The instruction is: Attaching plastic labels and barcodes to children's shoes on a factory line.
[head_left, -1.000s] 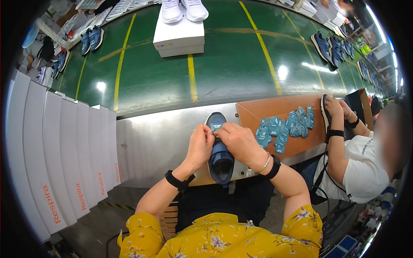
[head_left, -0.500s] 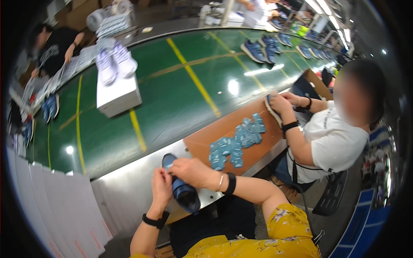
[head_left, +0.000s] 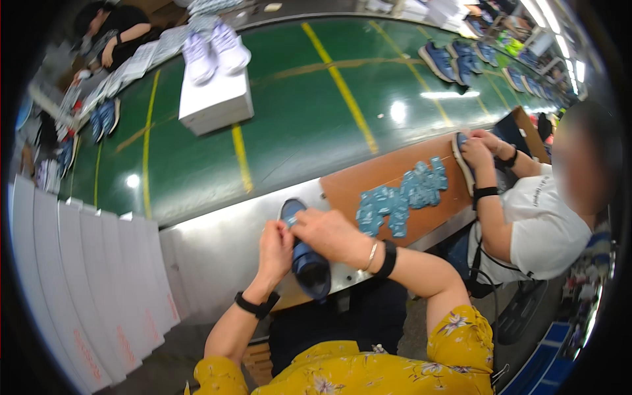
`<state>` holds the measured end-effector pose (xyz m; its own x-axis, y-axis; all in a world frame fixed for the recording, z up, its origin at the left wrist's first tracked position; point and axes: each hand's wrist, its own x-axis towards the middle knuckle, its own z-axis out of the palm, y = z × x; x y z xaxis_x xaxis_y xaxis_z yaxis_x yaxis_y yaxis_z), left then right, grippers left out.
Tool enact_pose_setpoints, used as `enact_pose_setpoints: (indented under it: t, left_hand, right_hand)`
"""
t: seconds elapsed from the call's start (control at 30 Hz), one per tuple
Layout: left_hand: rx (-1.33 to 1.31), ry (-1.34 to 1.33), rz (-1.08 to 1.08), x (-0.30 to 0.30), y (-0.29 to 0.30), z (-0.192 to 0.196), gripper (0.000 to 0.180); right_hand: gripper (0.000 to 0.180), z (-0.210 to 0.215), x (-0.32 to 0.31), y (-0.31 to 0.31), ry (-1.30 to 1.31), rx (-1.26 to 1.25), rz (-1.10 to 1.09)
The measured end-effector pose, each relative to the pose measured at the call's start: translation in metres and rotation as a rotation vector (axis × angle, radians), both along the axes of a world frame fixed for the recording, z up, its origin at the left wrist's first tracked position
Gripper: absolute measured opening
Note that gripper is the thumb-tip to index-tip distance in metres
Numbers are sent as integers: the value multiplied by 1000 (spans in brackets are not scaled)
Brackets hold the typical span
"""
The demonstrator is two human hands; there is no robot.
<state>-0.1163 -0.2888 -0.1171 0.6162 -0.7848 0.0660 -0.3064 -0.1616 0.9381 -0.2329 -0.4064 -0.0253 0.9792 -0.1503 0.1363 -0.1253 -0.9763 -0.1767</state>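
Note:
A dark blue shoe (head_left: 312, 275) stands on the metal ledge in front of me, its toe pointing away and its opening toward me. My left hand (head_left: 275, 251) is at the left side of the shoe's front, thumb and fingers pinched together. My right hand (head_left: 331, 233) reaches over the shoe from the right, its fingers bent closed near the left fingertips. A small pale blue patch shows on the shoe's front by the fingers. What the fingertips pinch is too small and covered to make out. Several small teal packets (head_left: 398, 204) lie right of my hands.
The packets lie on a brown board (head_left: 342, 187). Beyond runs a green conveyor belt (head_left: 289, 145) carrying a white box (head_left: 217, 108) topped by white shoes (head_left: 214, 52), plus blue shoes (head_left: 451, 62). White boxes (head_left: 99, 276) stack at left. A co-worker (head_left: 533, 217) handles a shoe at right.
The whole view has shifted, so the scene sits further right and higher. Both my hands stay at the front of the shoe, with their fingertips still close together.

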Motion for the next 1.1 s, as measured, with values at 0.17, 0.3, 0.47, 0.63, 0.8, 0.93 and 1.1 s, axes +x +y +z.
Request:
enact_pose_setpoints:
  t: [0.17,0.3,0.47,0.63,0.8,0.93,1.1]
  left_hand:
    - [53,109,-8,1,4,9,11]
    - [2,164,-21,0,8,13,10]
    - [40,178,-42,2,10,18,11]
    - [35,187,-36,1,10,24,9]
    - [74,308,-76,9,12,25,9]
    - [90,444,-84,12,22,24,12]
    - [56,631,-34,6,22,36,14]
  right_hand:
    - [15,-11,-2,-2,-102,182,-29]
    - [12,-11,-2,2,-180,307,-104]
    - [12,-14,-3,3,-220,311,-129]
    - [18,-14,-4,4,-247,301,-141]
    - [17,-16,-3,-1,-218,348,-143]
    - [17,-18,-2,-6,-208,432,-152]
    - [17,-19,-5,-8,-201,539,-254]
